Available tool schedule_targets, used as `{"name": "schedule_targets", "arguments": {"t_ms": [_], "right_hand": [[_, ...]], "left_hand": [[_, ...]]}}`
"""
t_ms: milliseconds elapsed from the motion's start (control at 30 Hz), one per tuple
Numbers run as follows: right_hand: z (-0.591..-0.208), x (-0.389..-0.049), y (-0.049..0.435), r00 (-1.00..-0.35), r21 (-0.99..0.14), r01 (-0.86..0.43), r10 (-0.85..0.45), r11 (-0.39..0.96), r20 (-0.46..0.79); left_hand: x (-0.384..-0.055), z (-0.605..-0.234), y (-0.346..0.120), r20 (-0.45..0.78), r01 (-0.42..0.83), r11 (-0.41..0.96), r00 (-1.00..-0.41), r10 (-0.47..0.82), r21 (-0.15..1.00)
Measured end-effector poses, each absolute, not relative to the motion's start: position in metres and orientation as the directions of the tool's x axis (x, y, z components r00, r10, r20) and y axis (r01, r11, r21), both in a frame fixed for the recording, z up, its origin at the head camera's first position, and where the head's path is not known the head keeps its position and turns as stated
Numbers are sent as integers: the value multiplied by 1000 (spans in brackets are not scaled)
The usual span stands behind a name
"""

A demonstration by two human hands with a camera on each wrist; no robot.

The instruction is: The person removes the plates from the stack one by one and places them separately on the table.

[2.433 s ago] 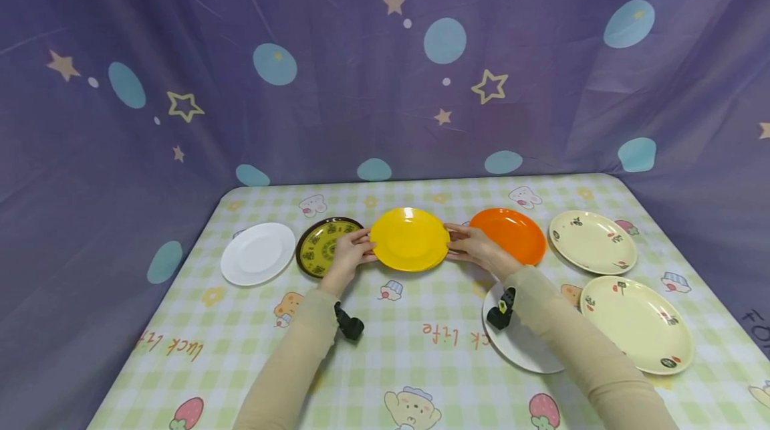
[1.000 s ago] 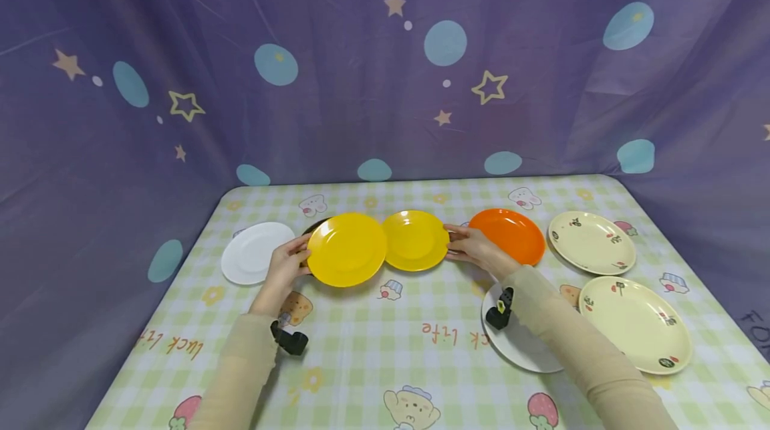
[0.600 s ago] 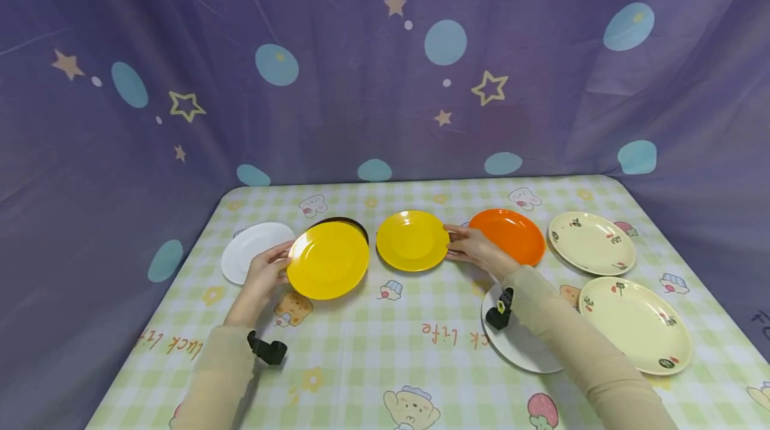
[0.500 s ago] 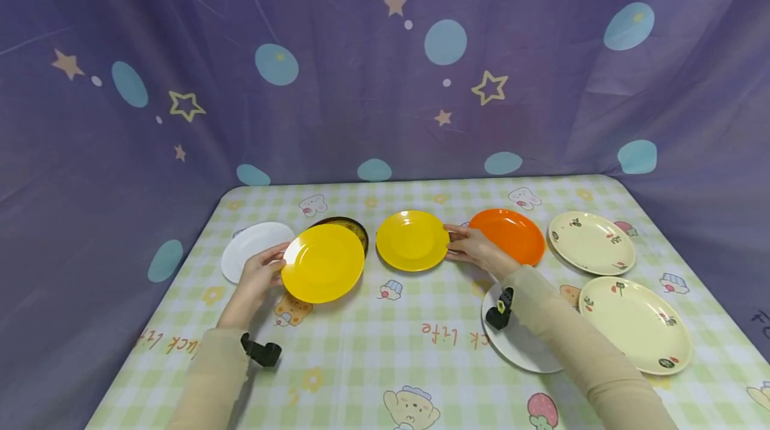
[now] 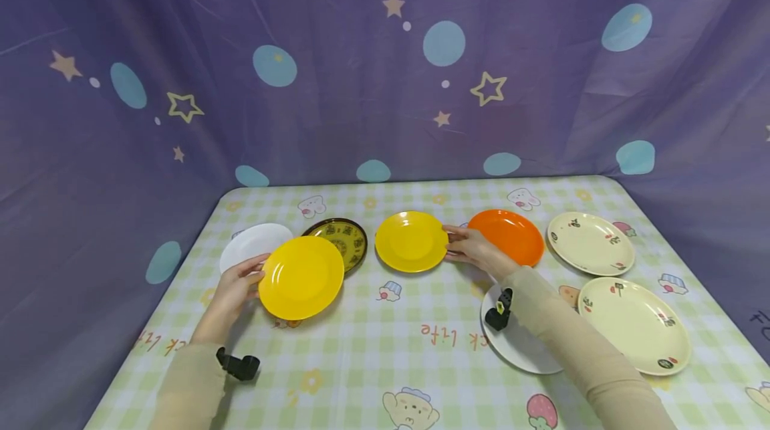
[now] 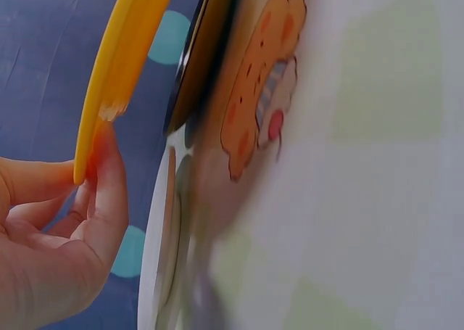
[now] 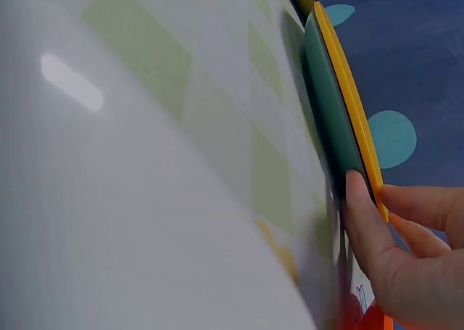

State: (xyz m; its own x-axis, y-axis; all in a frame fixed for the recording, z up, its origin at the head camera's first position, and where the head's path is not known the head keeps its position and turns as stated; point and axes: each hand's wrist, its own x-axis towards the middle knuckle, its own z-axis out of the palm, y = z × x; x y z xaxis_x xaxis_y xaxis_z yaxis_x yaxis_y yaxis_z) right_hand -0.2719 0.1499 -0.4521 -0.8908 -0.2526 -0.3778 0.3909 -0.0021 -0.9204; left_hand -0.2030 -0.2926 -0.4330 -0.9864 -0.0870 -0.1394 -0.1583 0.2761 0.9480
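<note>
My left hand (image 5: pixel 230 291) grips the left rim of a yellow plate (image 5: pixel 303 278), thumb on top and fingers beneath. In the left wrist view this plate (image 6: pixel 119 62) is tilted and held clear of the tablecloth. It overlaps a brown-rimmed patterned plate (image 5: pixel 347 237) and a white plate (image 5: pixel 249 243) in the head view. My right hand (image 5: pixel 474 247) pinches the right rim of a second yellow plate (image 5: pixel 412 241) at the middle back. Below that yellow rim, a dark green underside (image 7: pixel 330 105) shows in the right wrist view.
An orange plate (image 5: pixel 508 235) lies beside my right hand. Two cream plates with printed motifs, one far (image 5: pixel 589 243) and one near (image 5: pixel 637 326), sit at the right. Another white plate (image 5: pixel 520 346) is partly under my right forearm. A purple curtain (image 5: pixel 385 116) stands behind the checked tablecloth (image 5: pixel 361 376).
My left hand has drawn one yellow plate off the other, moving it left and toward me, uncovering more of the patterned plate. My right hand has stayed at the other yellow plate.
</note>
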Motion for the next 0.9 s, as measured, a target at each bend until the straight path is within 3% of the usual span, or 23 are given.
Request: {"name": "schedule_targets", "arguments": {"t_ms": [367,700,900], "right_hand": [[-454,-274,149,-887,-913,408,-241,-5,-395],[-453,-272,148,-888,-913,408,-231,7,-398],[-453,-272,149,-888,-913,408,-238,-8,-395]], "left_hand": [[-190,-433,-313,-171,-196,328,-980,-104,924],[-173,-442,-337,-140,-165,282,-984,-106,945],[-165,-443,-347,-183,-220,299,-972,-148,929]]}}
